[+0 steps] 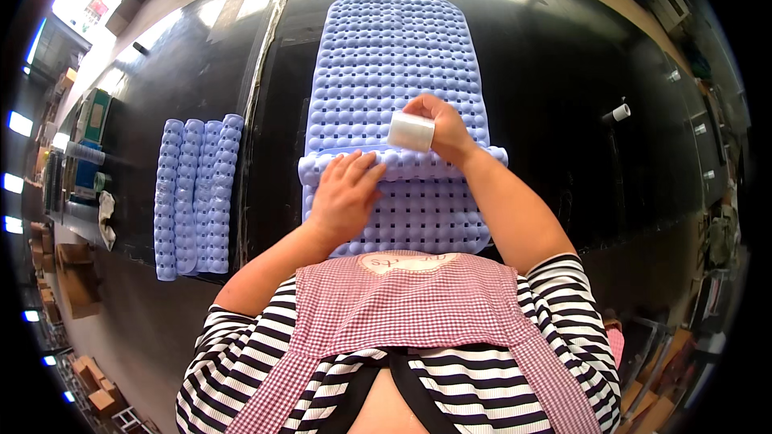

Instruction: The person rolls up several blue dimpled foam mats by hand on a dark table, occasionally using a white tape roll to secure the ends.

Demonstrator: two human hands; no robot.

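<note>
A blue bumpy mat (394, 56) with rows of square holes lies lengthwise on the black table in front of me. Its near part is turned up into a rolled fold (322, 167) that runs crosswise over another layer of the mat. My left hand (347, 193) rests on this fold, its fingers spread and lying over the bumps. Just above the fold, my right hand (445, 130) grips a short roll of clear film (411, 132) from its right side. The underside of that roll and the right thumb are partly hidden.
Several rolled blue mats (197, 197) lie side by side at the left of the black table (563, 48). A small white roll (618, 113) sits on the table at the right. Boxes and rolls (87, 149) stand at the far left. A pale seam (261, 72) crosses the tabletop.
</note>
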